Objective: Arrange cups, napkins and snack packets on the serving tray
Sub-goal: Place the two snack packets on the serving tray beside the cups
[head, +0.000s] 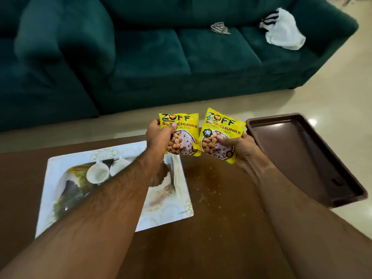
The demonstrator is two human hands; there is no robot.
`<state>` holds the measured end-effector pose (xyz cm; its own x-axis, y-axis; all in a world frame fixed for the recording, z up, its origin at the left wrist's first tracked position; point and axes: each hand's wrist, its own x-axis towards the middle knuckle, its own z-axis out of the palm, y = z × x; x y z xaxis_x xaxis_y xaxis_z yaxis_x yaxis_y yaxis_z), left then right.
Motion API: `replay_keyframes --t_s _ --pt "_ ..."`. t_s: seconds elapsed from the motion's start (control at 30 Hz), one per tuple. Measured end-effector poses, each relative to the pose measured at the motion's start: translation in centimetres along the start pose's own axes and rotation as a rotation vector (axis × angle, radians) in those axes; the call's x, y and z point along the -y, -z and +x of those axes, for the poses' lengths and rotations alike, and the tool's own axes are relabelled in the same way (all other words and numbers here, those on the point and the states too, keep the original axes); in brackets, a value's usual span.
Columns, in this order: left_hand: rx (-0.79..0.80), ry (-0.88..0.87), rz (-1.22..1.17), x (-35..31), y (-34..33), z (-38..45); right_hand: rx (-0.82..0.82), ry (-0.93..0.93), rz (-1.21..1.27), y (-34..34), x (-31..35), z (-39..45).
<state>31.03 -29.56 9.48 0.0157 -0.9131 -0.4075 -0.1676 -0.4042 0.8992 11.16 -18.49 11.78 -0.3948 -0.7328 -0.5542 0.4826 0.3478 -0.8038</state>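
My left hand [159, 135] grips a yellow soya chunks packet [182, 127] above the far edge of the brown table. My right hand [240, 150] holds a second yellow packet [218, 135] just to its right; the two packets nearly touch. The brown serving tray [302, 158] lies at the table's right edge, beside my right hand, with nothing on it. Two white cups [97, 173] stand side by side on a printed placemat [161, 208] at the left, partly behind my left forearm. No napkins are visible.
A dark green sofa [181, 57] stands beyond the table, with a white plastic bag [281, 35] and a small folded item [220, 29] on its seat. Crumbs speckle the tabletop [211, 208] between placemat and tray. Pale tiled floor [342, 87] lies to the right.
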Motion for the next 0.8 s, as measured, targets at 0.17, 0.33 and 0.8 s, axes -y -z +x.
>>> replay_keyframes --t_s 0.17,0.33,0.8 --pt "-0.074 0.009 -0.076 1.3 7.8 0.0 0.064 -0.025 -0.068 -5.6 -2.7 -1.2" --pt "-0.14 0.012 -0.088 2.8 14.8 -0.1 0.105 -0.061 -0.143 -9.8 -4.7 -2.4" --pt "-0.29 0.015 -0.116 5.8 27.3 -0.5 0.138 -0.077 -0.448 -17.9 -8.5 -4.3"
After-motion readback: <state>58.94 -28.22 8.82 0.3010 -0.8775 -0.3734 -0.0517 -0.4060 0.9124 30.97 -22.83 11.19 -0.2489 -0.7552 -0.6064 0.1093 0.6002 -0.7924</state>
